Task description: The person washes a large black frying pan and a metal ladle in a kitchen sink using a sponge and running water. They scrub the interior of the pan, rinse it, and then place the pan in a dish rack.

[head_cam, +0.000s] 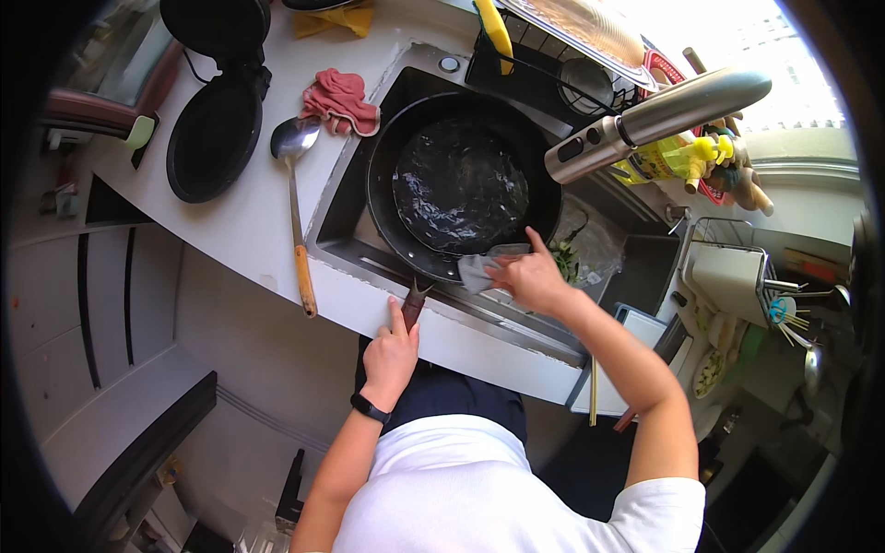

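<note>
A black frying pan (462, 186) with water in its bottom rests in the stainless steel sink (339, 235). My left hand (390, 352) grips the pan's dark reddish handle (413, 310), index finger laid along it, at the counter's front edge. A greyish cloth (484, 268) is in my right hand (536, 276), pressed at the pan's near right rim. My right index finger points out over the inner wall. Beside that hand, green vegetable scraps (565, 259) and a clear plastic bag (594, 242) lie in the sink.
The steel faucet (622, 128) juts over the sink from the right. Left of the sink are a wooden-handled ladle (297, 207), a red cloth (340, 102) and an opened black electric griddle (216, 138). A dish-soap bottle (664, 159) and a knife rack (729, 276) stand right.
</note>
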Tool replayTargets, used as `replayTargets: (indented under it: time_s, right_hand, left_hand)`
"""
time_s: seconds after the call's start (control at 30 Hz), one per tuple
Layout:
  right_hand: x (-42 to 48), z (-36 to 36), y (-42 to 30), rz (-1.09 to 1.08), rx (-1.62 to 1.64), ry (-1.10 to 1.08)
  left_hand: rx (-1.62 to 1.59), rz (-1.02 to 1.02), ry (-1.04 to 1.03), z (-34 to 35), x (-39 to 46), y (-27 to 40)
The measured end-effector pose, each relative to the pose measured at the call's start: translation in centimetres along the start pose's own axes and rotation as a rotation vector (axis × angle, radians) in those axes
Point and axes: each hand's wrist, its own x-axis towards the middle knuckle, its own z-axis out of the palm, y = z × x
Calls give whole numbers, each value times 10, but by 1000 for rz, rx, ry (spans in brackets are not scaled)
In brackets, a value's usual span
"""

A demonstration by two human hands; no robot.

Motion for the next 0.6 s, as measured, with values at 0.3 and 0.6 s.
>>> replayTargets:
  time_s: [0.3, 0.6]
  right_hand:
    - [46, -59, 137, -172, -670, 31]
    - [138, -32, 142, -247, -776, 550]
  left_hand:
    - [-31, 1, -16, -4, 2, 0]
    - [-32, -12, -28, -7, 0, -1]
